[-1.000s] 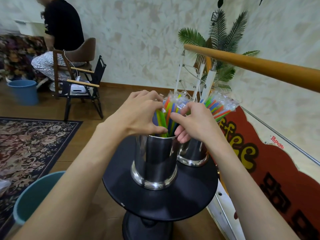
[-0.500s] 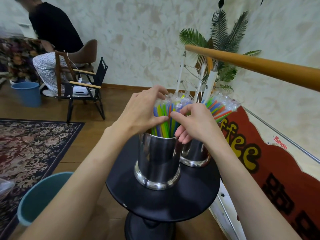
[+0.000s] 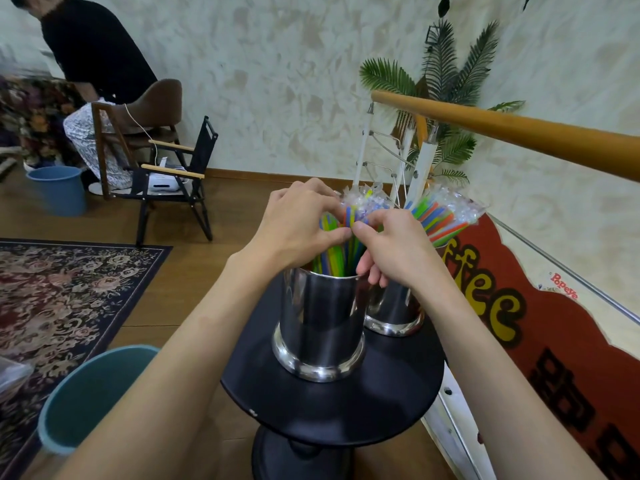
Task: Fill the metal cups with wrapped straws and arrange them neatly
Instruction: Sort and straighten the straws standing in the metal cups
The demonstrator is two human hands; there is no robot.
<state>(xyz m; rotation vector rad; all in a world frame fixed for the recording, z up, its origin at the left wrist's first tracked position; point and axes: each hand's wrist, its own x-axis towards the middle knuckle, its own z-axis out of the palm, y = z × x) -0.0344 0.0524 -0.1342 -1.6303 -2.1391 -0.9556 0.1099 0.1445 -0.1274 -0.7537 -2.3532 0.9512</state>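
Multicoloured straws [image 3: 334, 258], silver cup [image 3: 320, 323], black table [image 3: 346, 407].

Walls [image 3: 277, 81]: showing mottled cream plaster.
Floor [image 3: 235, 216]: lying brown wood, bearing floral rug [image 3: 62, 292].
Chairs [image 3: 162, 161]: standing near wall.

1. A seated person [image 3: 93, 57] in a black top occupies a brown chair [image 3: 152, 109] at far left.
2. A black folding chair [image 3: 180, 178] beside it holds a white device [image 3: 166, 183].
3. A blue bucket [image 3: 59, 190] stands near the chairs; a teal bucket [image 3: 86, 393] sits in the foreground beside a floral rug [image 3: 59, 289].
4. A palm plant [image 3: 446, 95] rises behind a wooden handrail [image 3: 512, 133].
5. A red sign [image 3: 554, 358] lines the railing at right.
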